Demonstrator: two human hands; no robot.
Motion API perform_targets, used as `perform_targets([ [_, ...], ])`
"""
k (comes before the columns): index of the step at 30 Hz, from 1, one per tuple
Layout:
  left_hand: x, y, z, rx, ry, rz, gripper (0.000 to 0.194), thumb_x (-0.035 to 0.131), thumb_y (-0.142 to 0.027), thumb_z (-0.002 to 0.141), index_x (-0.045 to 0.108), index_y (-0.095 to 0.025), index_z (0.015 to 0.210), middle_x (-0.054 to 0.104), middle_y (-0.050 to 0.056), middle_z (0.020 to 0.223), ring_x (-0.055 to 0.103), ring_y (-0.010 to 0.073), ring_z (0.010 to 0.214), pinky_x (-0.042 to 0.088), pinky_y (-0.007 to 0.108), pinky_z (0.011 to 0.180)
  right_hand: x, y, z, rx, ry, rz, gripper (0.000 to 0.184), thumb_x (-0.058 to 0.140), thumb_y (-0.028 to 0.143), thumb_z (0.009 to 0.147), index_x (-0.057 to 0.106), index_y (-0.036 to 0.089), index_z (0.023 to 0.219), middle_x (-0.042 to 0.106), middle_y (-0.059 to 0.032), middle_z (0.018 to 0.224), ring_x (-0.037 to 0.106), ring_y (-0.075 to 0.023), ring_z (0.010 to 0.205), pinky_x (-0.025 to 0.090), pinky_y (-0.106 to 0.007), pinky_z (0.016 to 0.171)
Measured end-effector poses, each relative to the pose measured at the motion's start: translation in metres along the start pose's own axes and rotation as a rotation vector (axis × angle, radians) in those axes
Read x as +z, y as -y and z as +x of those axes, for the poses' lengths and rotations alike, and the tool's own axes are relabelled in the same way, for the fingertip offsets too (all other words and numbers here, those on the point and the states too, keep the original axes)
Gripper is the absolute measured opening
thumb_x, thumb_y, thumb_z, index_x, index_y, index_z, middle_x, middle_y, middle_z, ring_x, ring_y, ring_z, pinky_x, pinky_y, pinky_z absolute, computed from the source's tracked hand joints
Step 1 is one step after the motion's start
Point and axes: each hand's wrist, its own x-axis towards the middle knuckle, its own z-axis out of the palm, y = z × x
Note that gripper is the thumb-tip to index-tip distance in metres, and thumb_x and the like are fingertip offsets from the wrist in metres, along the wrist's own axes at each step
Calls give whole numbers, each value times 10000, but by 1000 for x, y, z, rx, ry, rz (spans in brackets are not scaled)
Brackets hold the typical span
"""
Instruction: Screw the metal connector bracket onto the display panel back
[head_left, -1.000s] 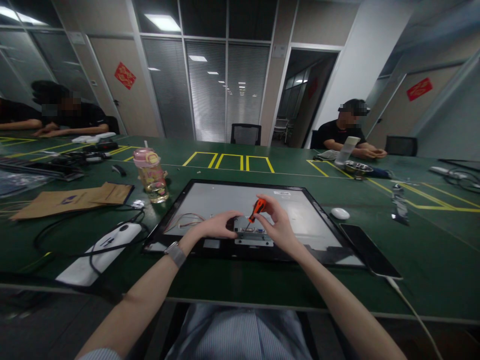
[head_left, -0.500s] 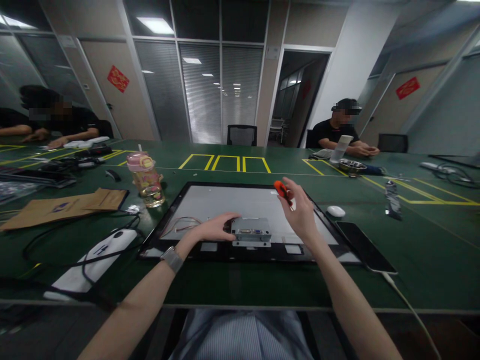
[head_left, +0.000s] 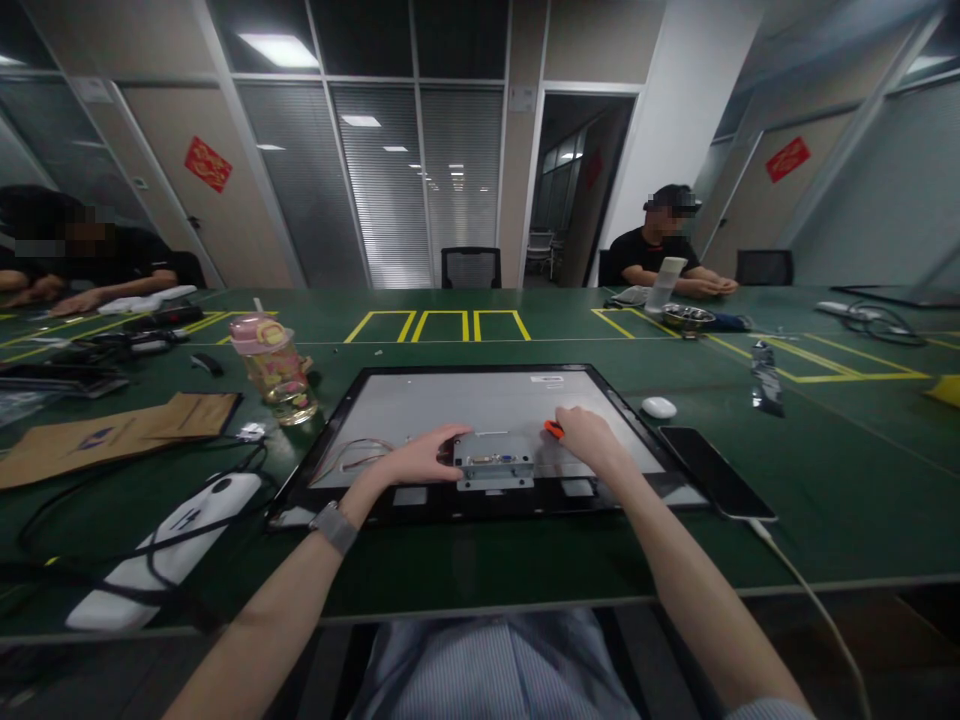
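1. Pinches an orange screwdriver (head_left: 553, 429) with the fingers of the right hand (head_left: 589, 440), at two o'clock from the metal box (head_left: 495, 472).
2. Clasps the box's nine o'clock end between thumb and curved fingers of the left hand (head_left: 421, 456).
3. Has the box on a screen panel (head_left: 420, 400), flat on the bench (head_left: 465, 570).
4. Has a cup (head_left: 274, 370) at ten o'clock, a phone (head_left: 716, 473) at three.

Holds both forearms (head_left: 289, 585) over the tabletop's near edge (head_left: 491, 605), arching the left hand (head_left: 420, 456), thumb and fingers parted, and curling the right hand (head_left: 590, 440) palm-down.
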Motion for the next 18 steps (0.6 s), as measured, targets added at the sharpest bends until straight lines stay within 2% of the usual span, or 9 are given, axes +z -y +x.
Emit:
perform_targets([
  [3,1,0,0,6,-5,3,696,647,-315,691,424,-211,1342,454,71,1385,468,253,1229,386,351,1029,-4,-3,0,9,8,10,169,585,229,838,643,110,944,664,-219,934,650,-327,883,467,-376,718],
  [5,1,0,0,10,-8,6,691,643,-313,693,424,-208,1340,456,71,1381,479,249,1215,392,347,1021,-8,-5,2,-21,-31,60,213,610,247,820,649,118,985,659,-199,1011,635,-319,944,469,-387,780],
  [7,2,1,0,11,-8,9,695,644,-314,694,419,-209,1343,455,71,1380,484,246,1204,396,346,1015,-13,-5,3,-109,-122,229,307,610,262,821,621,126,1096,636,-173,1118,621,-283,992,463,-391,853],
  [8,2,2,1,10,-13,12,700,649,-315,693,416,-211,1345,456,70,1378,483,247,1203,395,348,1015,-15,-5,3,-189,-125,350,354,626,284,813,607,133,1132,635,-152,1137,613,-260,1016,459,-378,885],
  [11,2,4,1,13,-36,21,719,675,-333,680,417,-214,1340,471,74,1359,479,251,1203,385,359,1022,-13,-1,3,-378,5,620,589,684,386,755,510,180,1278,564,-124,1279,541,-251,1155,453,-387,932],
  [14,0,8,2,26,-66,42,685,712,-379,652,479,-194,1269,491,91,1330,494,257,1182,382,369,1020,-5,5,3,-423,148,638,828,791,355,614,436,186,1342,484,-138,1364,472,-292,1229,394,-437,999],
  [16,-1,10,2,32,-86,63,650,733,-408,628,526,-180,1201,502,100,1312,510,261,1160,391,369,1006,0,8,5,-411,207,621,833,794,291,598,428,174,1337,558,-135,1270,540,-283,1138,408,-434,971],
  [18,-2,11,2,35,-108,81,633,747,-417,608,550,-174,1158,529,100,1273,528,260,1128,407,364,980,2,9,6,-408,206,620,785,788,246,588,454,182,1295,596,-114,1198,571,-269,1076,426,-414,934],
])
